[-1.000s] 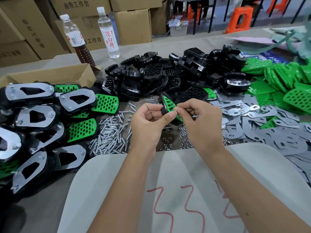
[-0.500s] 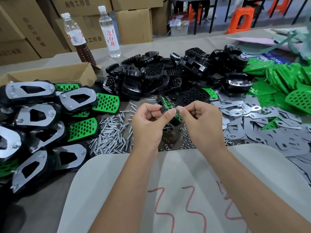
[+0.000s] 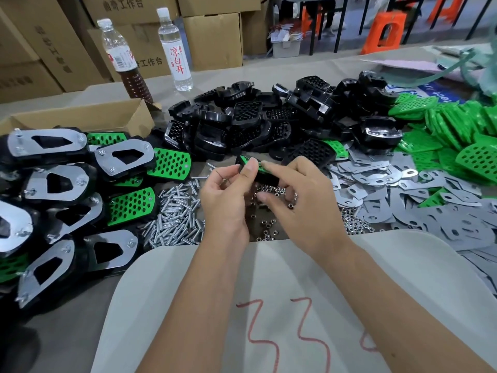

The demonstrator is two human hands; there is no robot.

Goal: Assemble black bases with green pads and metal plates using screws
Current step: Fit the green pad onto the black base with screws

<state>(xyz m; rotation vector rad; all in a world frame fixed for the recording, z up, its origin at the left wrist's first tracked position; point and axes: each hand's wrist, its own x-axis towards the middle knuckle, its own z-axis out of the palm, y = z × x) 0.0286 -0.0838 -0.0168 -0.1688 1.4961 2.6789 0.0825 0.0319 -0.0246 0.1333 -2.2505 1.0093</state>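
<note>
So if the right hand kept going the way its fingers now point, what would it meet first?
Almost at once the black base with the green pad that the left hand holds: the right hand points up-left, its fingers already at the pad. Depth is unclear, so contact is likely but not certain.

Left hand, right hand: bare, no gloves, rings or watch seen. Forearms bare to the near frame edge; no sleeves in view. Fingernails short, unpainted. Small dark mole on the right forearm near the lower right corner.
</note>
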